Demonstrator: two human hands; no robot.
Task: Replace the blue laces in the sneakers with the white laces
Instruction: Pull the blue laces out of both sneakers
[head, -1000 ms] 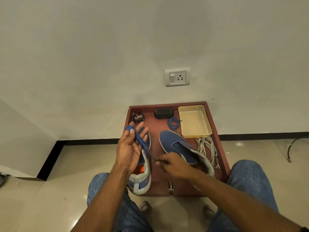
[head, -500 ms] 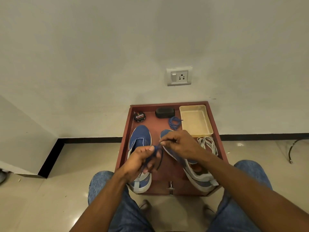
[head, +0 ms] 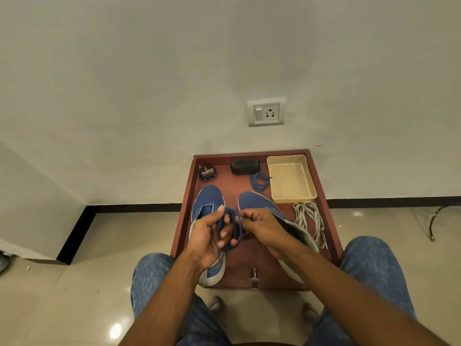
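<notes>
Blue lace (head: 233, 226) is coiled around your left hand (head: 212, 236) fingers, so it stays bundled; your right hand (head: 262, 224) pinches its end. White laces (head: 309, 221) wait just right of that hand, both sneakers (head: 208, 198) beneath, apparently unlaced.

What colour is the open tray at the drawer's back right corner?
Pale cream or beige tray, plain with no pattern, shown in the head view.
</notes>
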